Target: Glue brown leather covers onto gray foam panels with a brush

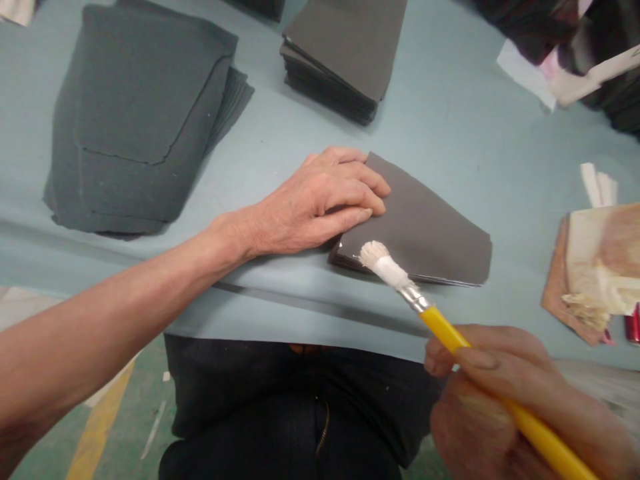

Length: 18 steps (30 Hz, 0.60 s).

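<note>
Left hand [320, 200] lies flat, palm down, fingers stretched out and together. It grips nothing and only pins the far-left part of a small pile [425, 233] of dark sheets. The pile sits close to the near edge of the bench [450, 120], about midway along it.

Right hand [500, 407] is closed round the yellow handle of a brush [443, 327], low and off the near edge. The bristles are white, and the tip touches the pile's near-left corner, just beside the left hand's fingertips.

Progress, as a judgement:
- There is a small glossy patch at that corner, which looks wet.
- The rest of the top sheet is matte and looks dry.
- So brushing of this sheet looks barely begun, with nearly the whole face left.
- The edges of the lower sheets show, but I cannot tell if they are coated.

Elsewhere on the bench:
- Far-left corner: a big loose stack [145, 113] of grey sheets.
- Far edge, middle: a tidier block [345, 53] of dark sheets like the pile's. I cannot tell which of the two is finished and which is waiting.
- Right edge: a cream-and-brown pad [595, 260] caked with pale residue, well apart from the pile.
- Far-right corner: white paper scraps [525, 70] beside dark cloth.
</note>
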Each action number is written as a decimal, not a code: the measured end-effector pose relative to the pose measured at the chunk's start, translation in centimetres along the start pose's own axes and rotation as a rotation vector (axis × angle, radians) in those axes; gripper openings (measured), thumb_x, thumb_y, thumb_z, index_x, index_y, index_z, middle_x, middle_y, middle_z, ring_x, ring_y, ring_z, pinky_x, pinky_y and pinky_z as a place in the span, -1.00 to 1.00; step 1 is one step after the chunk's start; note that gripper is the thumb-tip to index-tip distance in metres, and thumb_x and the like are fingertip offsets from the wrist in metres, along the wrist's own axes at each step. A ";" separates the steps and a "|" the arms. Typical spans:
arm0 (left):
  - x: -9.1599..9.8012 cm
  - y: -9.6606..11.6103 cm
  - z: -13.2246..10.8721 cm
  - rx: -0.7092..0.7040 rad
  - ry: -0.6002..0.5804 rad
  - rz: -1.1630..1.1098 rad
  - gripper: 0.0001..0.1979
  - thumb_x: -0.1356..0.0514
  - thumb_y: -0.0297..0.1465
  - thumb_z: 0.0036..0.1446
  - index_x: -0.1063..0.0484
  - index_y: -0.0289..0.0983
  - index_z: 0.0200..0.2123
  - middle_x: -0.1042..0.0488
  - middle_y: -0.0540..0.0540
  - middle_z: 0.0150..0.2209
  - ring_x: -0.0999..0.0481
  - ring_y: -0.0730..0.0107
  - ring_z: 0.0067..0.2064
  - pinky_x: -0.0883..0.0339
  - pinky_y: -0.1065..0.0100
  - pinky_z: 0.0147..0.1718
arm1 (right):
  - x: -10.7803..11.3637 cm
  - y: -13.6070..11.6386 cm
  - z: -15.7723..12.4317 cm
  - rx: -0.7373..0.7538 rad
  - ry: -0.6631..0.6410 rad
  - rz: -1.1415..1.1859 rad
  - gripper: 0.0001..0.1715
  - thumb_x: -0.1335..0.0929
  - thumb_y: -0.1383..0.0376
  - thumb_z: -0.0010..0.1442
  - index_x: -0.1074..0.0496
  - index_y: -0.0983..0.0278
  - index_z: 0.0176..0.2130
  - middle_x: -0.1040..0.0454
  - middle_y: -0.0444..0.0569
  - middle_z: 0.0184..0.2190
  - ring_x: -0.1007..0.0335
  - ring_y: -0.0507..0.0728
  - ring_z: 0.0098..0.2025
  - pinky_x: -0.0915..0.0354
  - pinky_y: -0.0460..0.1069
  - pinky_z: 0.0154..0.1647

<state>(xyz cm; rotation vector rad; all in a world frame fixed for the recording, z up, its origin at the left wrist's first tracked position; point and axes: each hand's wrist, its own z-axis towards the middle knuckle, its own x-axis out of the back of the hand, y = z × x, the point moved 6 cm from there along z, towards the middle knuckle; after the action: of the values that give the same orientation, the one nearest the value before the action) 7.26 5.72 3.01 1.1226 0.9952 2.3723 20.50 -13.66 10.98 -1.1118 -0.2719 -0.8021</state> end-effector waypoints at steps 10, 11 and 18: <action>0.0 0.0 0.0 -0.008 0.016 -0.010 -0.69 -0.11 -0.19 0.54 -0.68 -0.05 -0.01 -0.67 -0.08 0.17 -0.59 0.08 0.26 -0.20 -0.14 0.47 | -0.5 4.7 6.0 -0.202 0.096 0.343 -0.65 -0.56 -0.02 0.33 -0.67 0.20 -0.27 -0.43 -0.16 -0.49 -0.29 -0.04 -0.59 -0.22 -0.04 -0.63; 0.0 0.1 -0.1 -0.009 0.016 -0.001 -0.69 -0.11 -0.19 0.55 -0.68 -0.05 0.00 -0.67 -0.07 0.18 -0.59 0.08 0.26 -0.22 -0.14 0.46 | -0.8 4.6 6.1 -0.197 0.060 0.319 -0.65 -0.54 -0.01 0.37 -0.67 0.20 -0.26 -0.42 -0.17 -0.51 -0.30 -0.04 -0.58 -0.22 -0.05 -0.62; 0.1 0.4 -0.2 -0.008 0.012 0.024 -0.71 -0.12 -0.24 0.55 -0.67 -0.08 0.01 -0.66 -0.10 0.19 -0.58 0.11 0.28 -0.27 -0.06 0.45 | -1.3 4.3 5.7 -0.194 0.002 0.256 -0.71 -0.49 0.02 0.42 -0.68 0.15 -0.23 -0.50 -0.16 -0.46 -0.33 -0.03 -0.56 -0.24 -0.04 -0.62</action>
<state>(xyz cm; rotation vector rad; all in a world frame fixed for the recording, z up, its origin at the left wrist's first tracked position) 7.07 5.41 3.25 1.1245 0.9814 2.4023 23.68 -7.26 9.80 -1.2981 -0.0480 -0.6095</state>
